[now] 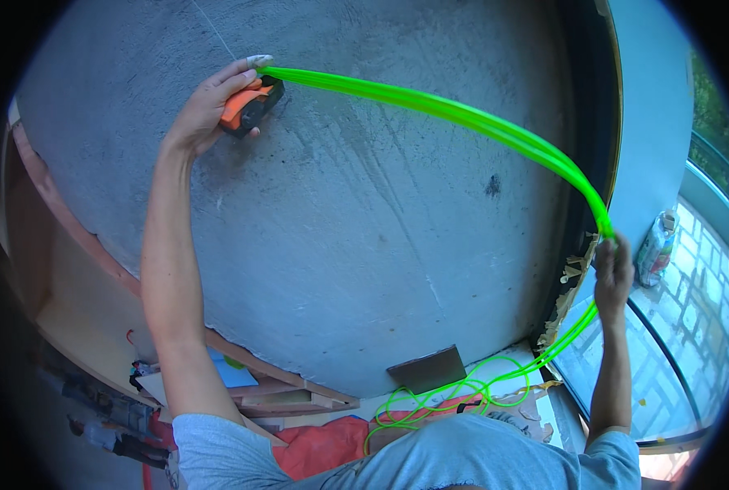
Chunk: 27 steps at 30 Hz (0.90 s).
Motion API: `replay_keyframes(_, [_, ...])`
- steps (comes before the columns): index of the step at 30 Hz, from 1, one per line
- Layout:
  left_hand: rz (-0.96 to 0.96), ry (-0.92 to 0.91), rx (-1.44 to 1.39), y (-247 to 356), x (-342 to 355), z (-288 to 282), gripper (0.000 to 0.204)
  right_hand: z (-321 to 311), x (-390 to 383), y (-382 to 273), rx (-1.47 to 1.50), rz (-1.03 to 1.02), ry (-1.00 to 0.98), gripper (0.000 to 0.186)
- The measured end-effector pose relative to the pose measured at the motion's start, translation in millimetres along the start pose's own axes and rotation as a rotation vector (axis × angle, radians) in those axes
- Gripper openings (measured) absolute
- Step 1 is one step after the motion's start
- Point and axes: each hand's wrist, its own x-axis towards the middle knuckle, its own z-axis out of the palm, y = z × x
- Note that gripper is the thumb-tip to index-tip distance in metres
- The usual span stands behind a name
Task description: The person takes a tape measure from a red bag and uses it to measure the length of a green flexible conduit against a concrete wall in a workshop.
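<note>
My left hand (221, 102) is raised against the grey plaster wall (340, 212), closed on an orange-and-black tool (244, 110) and the upper end of a bright green cable bundle (413, 102). Something pale covers one fingertip. A thin white string or line (217, 28) runs from above down toward this hand. My right hand (613, 269) grips the same cable bundle at the wall's right edge, where it bends downward. Below it, loose green loops (499, 380) lie by a dark square panel (427, 367) at the foot of the wall.
Wooden framing (78, 302) is at lower left, beyond which stands a person (123, 441). A red sheet (323, 441) lies below. A glass panel (650, 384), a paved balcony (699, 302) and a white sack (657, 249) are at right. Torn paper (568, 286) edges the dark frame.
</note>
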Motion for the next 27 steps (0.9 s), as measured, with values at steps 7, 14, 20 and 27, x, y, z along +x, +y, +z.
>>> replay_keyframes(7, [-0.001,0.021,-0.039,8.8,-7.8,3.1,0.047,-52.3,81.6,-56.2,-0.097,-0.046,-0.011,0.030])
replay_keyframes(14, [-0.019,0.036,-0.075,-6.0,-25.4,1.2,0.048,-61.7,106.0,-83.7,-0.062,-0.011,-0.025,0.027])
replay_keyframes(20, [0.016,0.071,-0.037,9.2,-33.1,0.3,0.049,-85.9,129.7,-98.0,-0.066,-0.161,-0.067,0.035])
replay_keyframes(27, [-0.017,0.109,-0.063,7.9,-38.4,4.1,0.049,-85.7,150.9,-104.9,-0.096,-0.245,-0.102,0.034])
